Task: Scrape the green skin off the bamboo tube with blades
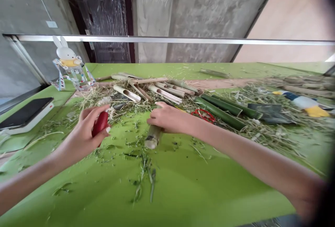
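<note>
My left hand [91,125] is closed around a smooth, rounded red object [100,124]; its kind is not clear, as the fingers cover most of it. A short bamboo piece [153,138] lies on the green tabletop [183,181], its pale cut end toward me. From above, my right hand [166,117] grips it, hiding its far part. The two hands are apart. Green shavings and thin strips [143,171] are scattered in front of the bamboo piece.
Split bamboo pieces [127,93] lie on shredded straw behind my hands. Green bamboo lengths [222,112], a red wire coil [203,114] and a blue, white and yellow glove [300,103] lie right. Left are a black-topped white device [26,113] and a rabbit-topped bottle [69,58].
</note>
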`<control>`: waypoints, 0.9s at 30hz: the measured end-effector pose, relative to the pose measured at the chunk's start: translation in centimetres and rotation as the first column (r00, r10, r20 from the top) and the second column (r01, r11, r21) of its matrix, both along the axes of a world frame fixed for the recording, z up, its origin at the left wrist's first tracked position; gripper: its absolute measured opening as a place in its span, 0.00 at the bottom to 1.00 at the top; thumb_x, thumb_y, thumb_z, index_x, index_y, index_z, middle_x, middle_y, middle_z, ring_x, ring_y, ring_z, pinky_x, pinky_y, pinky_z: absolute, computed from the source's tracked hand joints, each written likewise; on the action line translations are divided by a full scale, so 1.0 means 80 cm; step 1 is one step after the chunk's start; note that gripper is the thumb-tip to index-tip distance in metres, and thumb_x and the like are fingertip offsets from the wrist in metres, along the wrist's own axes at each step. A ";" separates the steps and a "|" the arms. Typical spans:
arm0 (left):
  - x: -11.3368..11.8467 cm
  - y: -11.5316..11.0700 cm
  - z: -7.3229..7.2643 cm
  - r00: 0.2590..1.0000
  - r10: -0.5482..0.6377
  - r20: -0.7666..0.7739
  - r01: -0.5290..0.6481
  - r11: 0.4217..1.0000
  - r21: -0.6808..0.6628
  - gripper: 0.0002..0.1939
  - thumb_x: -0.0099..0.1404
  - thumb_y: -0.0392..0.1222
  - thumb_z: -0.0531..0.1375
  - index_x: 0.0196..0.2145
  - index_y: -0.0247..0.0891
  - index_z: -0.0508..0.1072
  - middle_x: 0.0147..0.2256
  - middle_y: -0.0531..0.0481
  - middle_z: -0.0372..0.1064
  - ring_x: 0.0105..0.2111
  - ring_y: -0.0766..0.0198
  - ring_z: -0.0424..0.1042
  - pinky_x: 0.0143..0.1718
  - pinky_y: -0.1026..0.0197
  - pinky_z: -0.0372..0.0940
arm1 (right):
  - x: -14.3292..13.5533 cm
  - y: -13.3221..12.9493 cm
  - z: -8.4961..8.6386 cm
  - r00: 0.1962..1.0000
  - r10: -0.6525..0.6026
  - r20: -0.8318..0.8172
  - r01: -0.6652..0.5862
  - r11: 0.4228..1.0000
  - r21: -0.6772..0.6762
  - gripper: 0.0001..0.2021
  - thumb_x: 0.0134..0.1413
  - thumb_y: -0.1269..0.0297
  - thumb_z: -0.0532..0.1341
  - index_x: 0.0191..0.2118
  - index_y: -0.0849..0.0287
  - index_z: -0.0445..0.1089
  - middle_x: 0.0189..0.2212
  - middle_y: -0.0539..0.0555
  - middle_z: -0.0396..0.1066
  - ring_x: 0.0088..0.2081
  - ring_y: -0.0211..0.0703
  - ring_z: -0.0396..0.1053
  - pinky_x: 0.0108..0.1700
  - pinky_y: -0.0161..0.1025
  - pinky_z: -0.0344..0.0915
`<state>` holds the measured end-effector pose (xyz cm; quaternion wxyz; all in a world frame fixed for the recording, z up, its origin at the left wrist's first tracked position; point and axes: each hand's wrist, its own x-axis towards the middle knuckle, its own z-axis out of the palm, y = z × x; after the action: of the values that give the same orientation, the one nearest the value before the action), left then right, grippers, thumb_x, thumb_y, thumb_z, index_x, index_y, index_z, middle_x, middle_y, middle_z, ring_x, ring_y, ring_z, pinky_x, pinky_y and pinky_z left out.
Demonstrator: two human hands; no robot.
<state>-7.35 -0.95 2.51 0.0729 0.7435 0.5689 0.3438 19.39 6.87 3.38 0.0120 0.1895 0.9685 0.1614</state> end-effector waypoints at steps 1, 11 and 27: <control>-0.002 -0.005 -0.001 0.996 0.036 -0.086 -0.027 0.995 0.098 0.32 0.58 0.46 0.56 0.59 0.46 0.53 0.55 0.40 0.55 0.42 0.56 0.70 0.40 0.52 0.70 | 0.001 -0.002 0.002 1.000 0.004 -0.006 -0.004 0.999 0.047 0.13 0.47 0.74 0.60 0.41 0.59 0.67 0.32 0.54 0.70 0.37 0.44 0.67 0.50 0.53 0.55; 0.015 -0.047 -0.007 0.816 -0.110 -0.567 0.305 0.915 0.262 0.29 0.61 0.31 0.50 0.60 0.46 0.52 0.48 0.46 0.67 0.42 0.61 0.70 0.39 0.60 0.70 | 0.019 -0.046 -0.016 0.927 -0.364 -0.090 0.374 0.902 0.214 0.11 0.48 0.73 0.60 0.40 0.64 0.66 0.30 0.62 0.70 0.28 0.47 0.67 0.23 0.38 0.56; 0.058 -0.006 -0.002 0.857 -0.013 -0.515 0.228 0.906 0.356 0.19 0.64 0.41 0.49 0.51 0.32 0.65 0.34 0.43 0.68 0.28 0.64 0.68 0.26 0.62 0.65 | 0.028 -0.042 -0.004 0.632 -0.752 -0.189 0.294 0.457 -0.839 0.16 0.40 0.65 0.62 0.38 0.60 0.60 0.27 0.54 0.69 0.24 0.41 0.68 0.21 0.37 0.62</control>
<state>-2.75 -1.43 2.34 -0.2109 0.8406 0.4354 0.2437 21.61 3.47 3.07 -0.1330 0.5072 0.7884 -0.3218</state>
